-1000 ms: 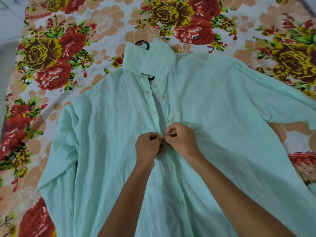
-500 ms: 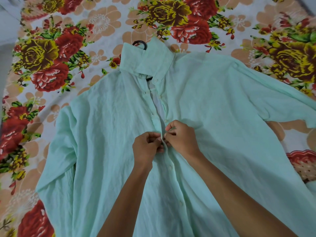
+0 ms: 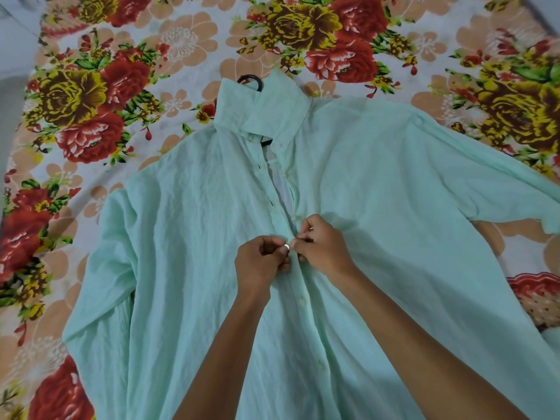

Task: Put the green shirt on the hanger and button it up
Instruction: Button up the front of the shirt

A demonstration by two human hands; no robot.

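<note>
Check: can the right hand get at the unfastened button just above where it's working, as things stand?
Probably yes. The right hand pinches the placket of the green shirt directly below that button, and nothing covers the open placket between them. It would have to let go first; the left hand also pinches there.

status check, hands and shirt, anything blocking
Left hand and right hand both pinching the placket mid-chest. Green shirt on hanger, upper placket open. Nothing in the way.

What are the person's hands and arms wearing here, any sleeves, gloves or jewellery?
Both forearms are bare, with no sleeves in view, and no gloves. The left hand has a small silvery ring near a fingertip. The right hand shows no jewellery; no watch or bracelet on either wrist.
</note>
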